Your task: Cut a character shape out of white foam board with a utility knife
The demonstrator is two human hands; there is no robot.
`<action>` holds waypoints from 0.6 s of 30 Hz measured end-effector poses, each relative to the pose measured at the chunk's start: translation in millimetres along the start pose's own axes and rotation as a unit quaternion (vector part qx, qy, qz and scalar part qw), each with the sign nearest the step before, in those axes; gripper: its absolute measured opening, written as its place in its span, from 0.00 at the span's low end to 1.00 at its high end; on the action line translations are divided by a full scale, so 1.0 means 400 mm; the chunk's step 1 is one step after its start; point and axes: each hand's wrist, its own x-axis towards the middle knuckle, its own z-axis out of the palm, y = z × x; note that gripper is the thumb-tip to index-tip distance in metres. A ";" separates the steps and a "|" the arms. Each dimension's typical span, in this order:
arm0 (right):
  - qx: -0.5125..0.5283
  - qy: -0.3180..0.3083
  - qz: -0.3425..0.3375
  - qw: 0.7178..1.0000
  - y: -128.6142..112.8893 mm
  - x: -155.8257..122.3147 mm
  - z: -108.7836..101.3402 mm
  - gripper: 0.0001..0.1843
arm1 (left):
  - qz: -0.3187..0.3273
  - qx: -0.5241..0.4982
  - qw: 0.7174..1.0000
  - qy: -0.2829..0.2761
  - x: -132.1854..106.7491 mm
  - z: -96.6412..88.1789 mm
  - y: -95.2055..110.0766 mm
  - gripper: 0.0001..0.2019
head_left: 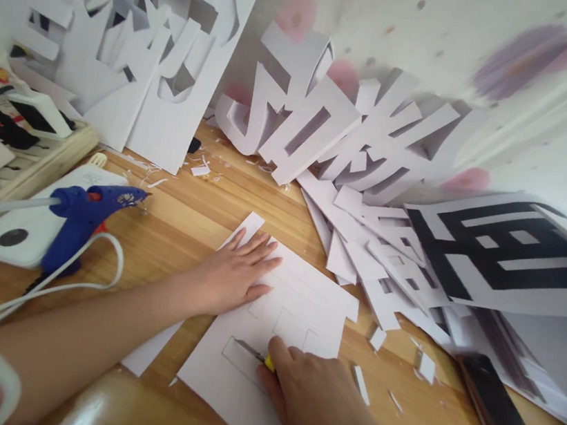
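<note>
A white foam board sheet (305, 285) with thin drawn outlines lies on the wooden table. My left hand (240, 273) rests flat on its upper left part, fingers stretched out. In my right hand (307, 390) is a utility knife (270, 363) with a yellow body, mostly hidden by the fingers. Its blade points up and left, at a small rectangle drawn on the lower left of the sheet. Whether the tip is in the board or just over it, I cannot tell. A narrow white strip (150, 348) shows under my left wrist.
A blue hot glue gun (77, 217) with its white cord lies at left on a white device (15, 222). Cut-out white letters (294, 130) lean at the back. White cut pieces (363, 244), a black-printed sheet (514, 246) and a long black object (505, 416) lie at right, among scraps.
</note>
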 end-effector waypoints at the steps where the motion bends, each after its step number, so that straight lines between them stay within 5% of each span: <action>1: 0.000 0.002 0.004 1.000 0.000 -0.001 0.002 0.06 | 0.001 -0.001 1.000 0.003 0.000 0.000 0.000 0.26; 10: -0.055 0.029 -0.046 0.997 -0.004 0.005 0.013 0.06 | 0.000 0.000 1.000 0.009 0.000 0.006 0.003 0.25; 18: -0.082 -0.088 -0.070 0.990 -0.021 0.026 -0.019 0.11 | -0.002 0.021 1.000 0.013 0.006 0.017 0.013 0.25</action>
